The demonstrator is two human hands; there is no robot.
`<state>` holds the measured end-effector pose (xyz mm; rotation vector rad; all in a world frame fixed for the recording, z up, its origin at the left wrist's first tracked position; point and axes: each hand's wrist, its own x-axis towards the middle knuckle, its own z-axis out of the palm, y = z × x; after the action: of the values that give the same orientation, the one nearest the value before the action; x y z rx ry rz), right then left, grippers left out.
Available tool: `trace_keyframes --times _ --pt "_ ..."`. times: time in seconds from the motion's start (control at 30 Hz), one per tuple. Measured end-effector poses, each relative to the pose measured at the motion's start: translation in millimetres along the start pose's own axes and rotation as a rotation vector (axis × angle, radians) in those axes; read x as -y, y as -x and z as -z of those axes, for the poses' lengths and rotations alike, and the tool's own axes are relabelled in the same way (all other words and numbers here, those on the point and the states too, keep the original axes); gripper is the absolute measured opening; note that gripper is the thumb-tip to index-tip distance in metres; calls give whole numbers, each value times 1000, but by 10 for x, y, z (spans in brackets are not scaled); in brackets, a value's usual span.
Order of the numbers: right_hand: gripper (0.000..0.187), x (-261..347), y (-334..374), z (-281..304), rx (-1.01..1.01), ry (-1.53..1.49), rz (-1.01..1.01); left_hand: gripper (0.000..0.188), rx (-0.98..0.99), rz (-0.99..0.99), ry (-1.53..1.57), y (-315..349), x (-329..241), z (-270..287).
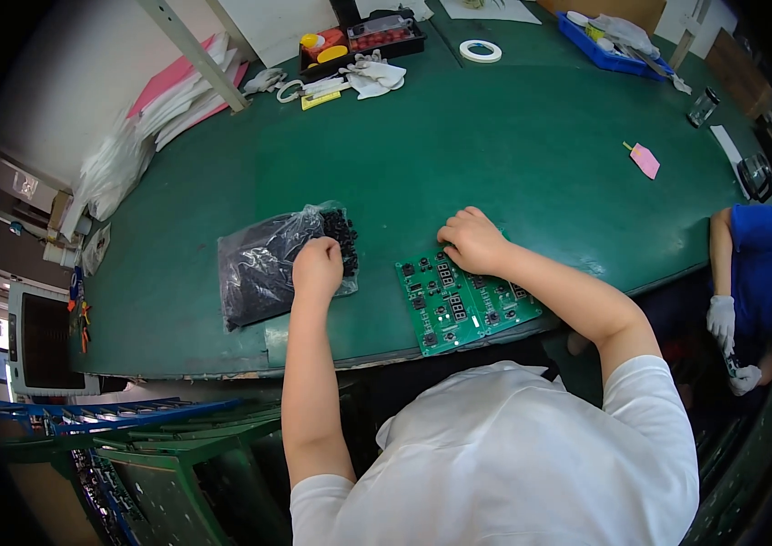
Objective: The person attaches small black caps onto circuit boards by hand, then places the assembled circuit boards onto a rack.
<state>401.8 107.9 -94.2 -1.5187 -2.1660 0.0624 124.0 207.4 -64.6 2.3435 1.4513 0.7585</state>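
A clear plastic bag [257,268] full of small black parts lies on the green table to the left. Its mouth is at the right side, where loose black parts [342,232] show. Over the bag near that mouth, my left hand [318,266] is closed with the fingertips together; whatever they pinch is hidden. Right of the bag lies a green circuit board panel [471,308] with digit displays and small black components. My right hand [474,242] rests at the panel's far edge, its fingers curled down onto it. What those fingers grip is too small to make out.
At the back stand a black tray [418,45] and a blue bin [618,62]. White gloves [375,76], a tape roll [481,52], a pink tag [644,160] and a glass jar [703,107] lie about. A gloved co-worker in blue [764,250] sits at the right.
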Motion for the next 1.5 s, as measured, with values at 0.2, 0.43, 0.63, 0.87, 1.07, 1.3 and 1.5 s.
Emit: trace_keyframes --times 0.2,0.43,0.63,0.87,1.07,1.3,1.5 --pt "8 -12 -72 46 190 66 20 15 243 -67 -292 102 -48 -199" --pt "13 98 -555 57 488 87 -7 9 158 -207 -499 191 23 -340" --pt "15 486 -1230 -592 237 -131 -83 6 97 -362 -552 331 72 -339" --pt "15 499 -1448 -899 312 88 23 6 95 -409 -561 290 21 -352" --pt "17 288 -1222 -511 189 -56 -7 6 -111 -322 -313 267 111 -359" --pt "7 -144 -100 230 129 -313 71 5 -61 -281 -168 311 241 -419" --pt "7 -1 165 156 117 -255 88 5 -130 -206 -111 285 188 -366"
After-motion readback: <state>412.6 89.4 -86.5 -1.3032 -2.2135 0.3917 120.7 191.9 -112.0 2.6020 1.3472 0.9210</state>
